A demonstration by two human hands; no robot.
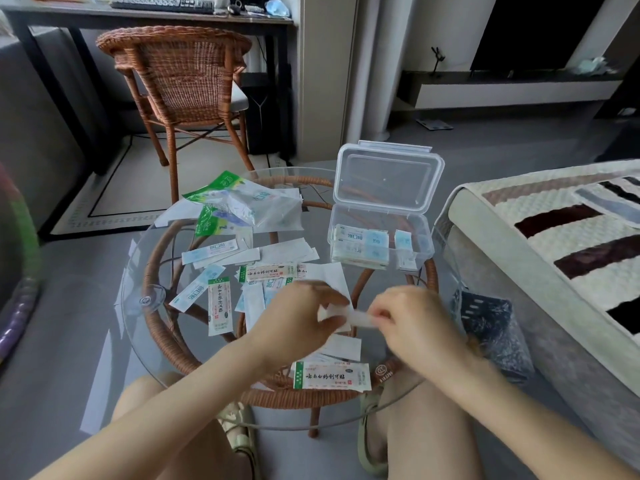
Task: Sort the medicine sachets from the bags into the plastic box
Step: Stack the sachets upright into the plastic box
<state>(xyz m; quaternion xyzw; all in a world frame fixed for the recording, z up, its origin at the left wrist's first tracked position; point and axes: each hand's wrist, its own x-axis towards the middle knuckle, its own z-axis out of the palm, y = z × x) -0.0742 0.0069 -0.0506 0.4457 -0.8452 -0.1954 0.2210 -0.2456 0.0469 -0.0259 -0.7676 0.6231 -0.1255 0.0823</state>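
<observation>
My left hand (298, 315) and right hand (412, 322) each have a pinching grip on one plain white sachet (362, 319) above the middle of the glass tabletop (138, 306). At 1 o'clock the clear plastic box (423, 239), lid raised, holds stacked blue-and-white sachets (360, 242); crumpled green-printed bags (239, 202) lie at 11 o'clock.

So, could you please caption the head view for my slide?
Left hand and right hand pinch a white sachet above the glass table; the open plastic box behind holds sorted sachets.
</observation>
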